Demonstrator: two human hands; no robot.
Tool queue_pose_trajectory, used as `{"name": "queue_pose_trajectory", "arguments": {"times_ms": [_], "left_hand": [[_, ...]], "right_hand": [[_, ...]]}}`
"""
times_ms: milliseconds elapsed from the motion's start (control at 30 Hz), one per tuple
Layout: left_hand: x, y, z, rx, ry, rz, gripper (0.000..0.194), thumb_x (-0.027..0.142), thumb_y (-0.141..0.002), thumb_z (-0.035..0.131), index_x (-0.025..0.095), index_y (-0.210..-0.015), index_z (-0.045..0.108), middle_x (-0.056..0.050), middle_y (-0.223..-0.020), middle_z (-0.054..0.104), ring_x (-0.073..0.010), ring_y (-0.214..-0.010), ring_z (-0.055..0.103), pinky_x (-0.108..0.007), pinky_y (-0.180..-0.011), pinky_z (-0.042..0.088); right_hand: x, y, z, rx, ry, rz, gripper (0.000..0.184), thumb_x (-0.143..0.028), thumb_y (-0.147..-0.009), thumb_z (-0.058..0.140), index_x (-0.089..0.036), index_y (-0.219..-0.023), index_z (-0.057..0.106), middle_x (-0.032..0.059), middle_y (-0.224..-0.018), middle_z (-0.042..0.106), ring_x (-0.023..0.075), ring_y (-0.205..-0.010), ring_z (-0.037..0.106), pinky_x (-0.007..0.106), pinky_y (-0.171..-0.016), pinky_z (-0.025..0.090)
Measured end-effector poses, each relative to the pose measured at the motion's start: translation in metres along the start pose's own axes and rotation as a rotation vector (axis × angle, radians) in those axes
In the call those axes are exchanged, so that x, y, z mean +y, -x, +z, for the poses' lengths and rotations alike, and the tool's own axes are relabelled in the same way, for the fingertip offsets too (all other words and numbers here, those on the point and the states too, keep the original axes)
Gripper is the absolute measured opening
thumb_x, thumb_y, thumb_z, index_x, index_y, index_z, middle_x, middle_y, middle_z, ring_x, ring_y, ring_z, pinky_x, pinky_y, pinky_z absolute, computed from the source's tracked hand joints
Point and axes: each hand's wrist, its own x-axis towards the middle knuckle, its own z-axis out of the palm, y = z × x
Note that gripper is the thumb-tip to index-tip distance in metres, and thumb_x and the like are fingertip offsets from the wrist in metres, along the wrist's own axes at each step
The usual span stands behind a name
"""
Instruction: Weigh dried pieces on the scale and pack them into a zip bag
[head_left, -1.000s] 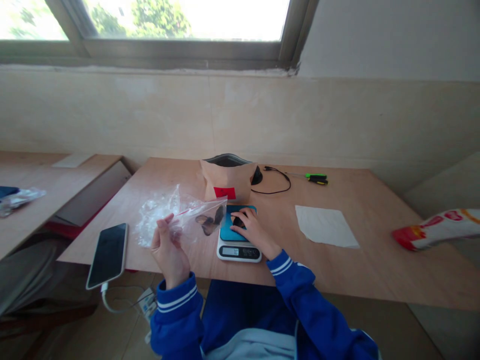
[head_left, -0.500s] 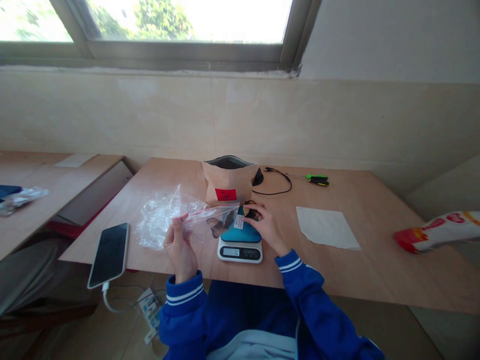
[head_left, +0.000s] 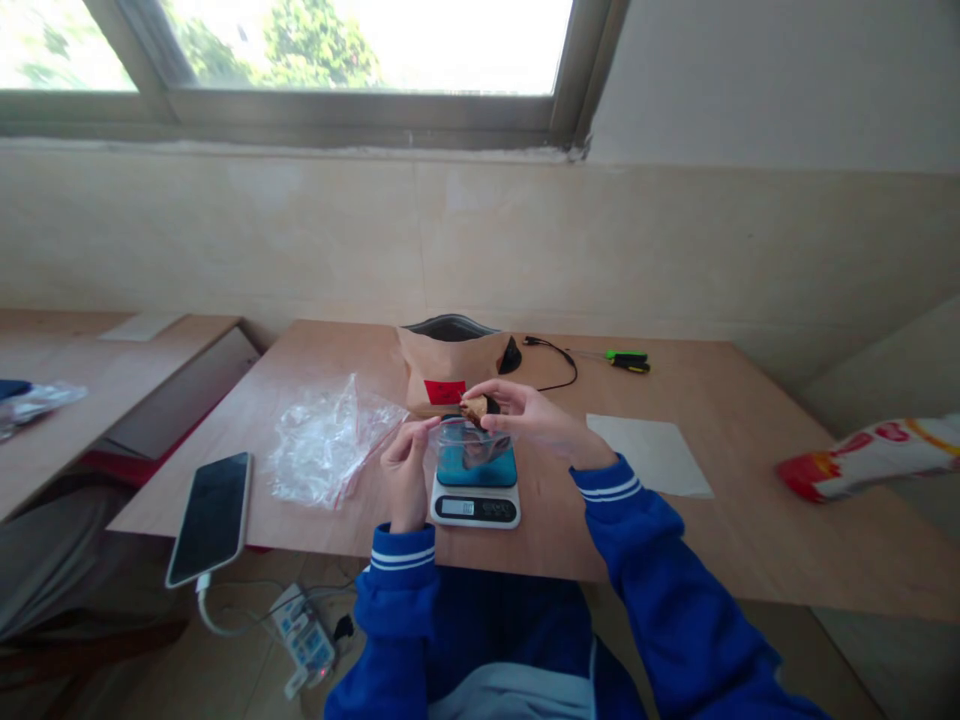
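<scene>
My left hand [head_left: 406,470] is closed, pinching the rim of a clear plastic bag [head_left: 450,437] above the scale. Darker brown pieces [head_left: 486,450] show through the bag's film. In my right hand [head_left: 538,420], between thumb and fingers, is a brown-and-black dried piece [head_left: 475,409], held at the bag's mouth; its exact kind I cannot make out. Beneath both hands a white kitchen scale [head_left: 442,508] with a blue top and a lit display stands near the table's front edge. Directly behind it, a brown paper pouch [head_left: 450,355] with a red label stands open.
Crumpled clear plastic bags [head_left: 319,450] lie left of the scale, a phone [head_left: 211,518] on a cable at the front-left edge. Rightward are a black cable [head_left: 559,350], screwdrivers [head_left: 628,361], a white sheet [head_left: 649,455] and a red-and-white package [head_left: 862,460].
My left hand has moved right with the clear bag, now lower over the scale. My right hand has taken hold of a brown dried piece and brought it to the bag's mouth.
</scene>
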Motion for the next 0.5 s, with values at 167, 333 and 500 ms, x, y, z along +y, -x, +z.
{"name": "queue_pose_trajectory", "arguments": {"times_ms": [167, 333, 500], "left_hand": [[0.0, 0.002, 0.0, -0.008, 0.005, 0.004, 0.034, 0.05, -0.082, 0.064, 0.02, -0.091, 0.077, -0.006, -0.093, 0.073, -0.0198, -0.091, 0.065, -0.033, -0.088, 0.049], [-0.002, 0.003, -0.001, -0.014, -0.02, 0.028, 0.032, 0.048, -0.083, 0.063, 0.021, -0.092, 0.077, -0.006, -0.093, 0.073, -0.0198, -0.092, 0.065, -0.032, -0.086, 0.05], [-0.003, 0.005, -0.002, -0.054, -0.04, 0.076, 0.029, 0.046, -0.083, 0.065, 0.022, -0.092, 0.078, -0.005, -0.09, 0.071, -0.0175, -0.088, 0.064, -0.028, -0.082, 0.05]], "right_hand": [[-0.004, -0.006, -0.009, -0.207, 0.162, -0.003, 0.041, -0.035, -0.081, 0.07, -0.019, -0.117, 0.062, 0.0042, -0.109, 0.066, 0.0164, -0.101, 0.061, 0.029, -0.087, 0.05], [-0.007, -0.013, -0.015, -0.399, 0.281, -0.02, 0.039, -0.034, -0.083, 0.067, -0.021, -0.12, 0.064, 0.0034, -0.111, 0.068, 0.0152, -0.094, 0.063, 0.024, -0.077, 0.052], [-0.007, -0.02, -0.009, -0.456, 0.366, -0.008, 0.036, -0.029, -0.078, 0.07, -0.023, -0.113, 0.071, 0.0004, -0.106, 0.073, 0.0142, -0.087, 0.067, 0.021, -0.074, 0.051]]}}
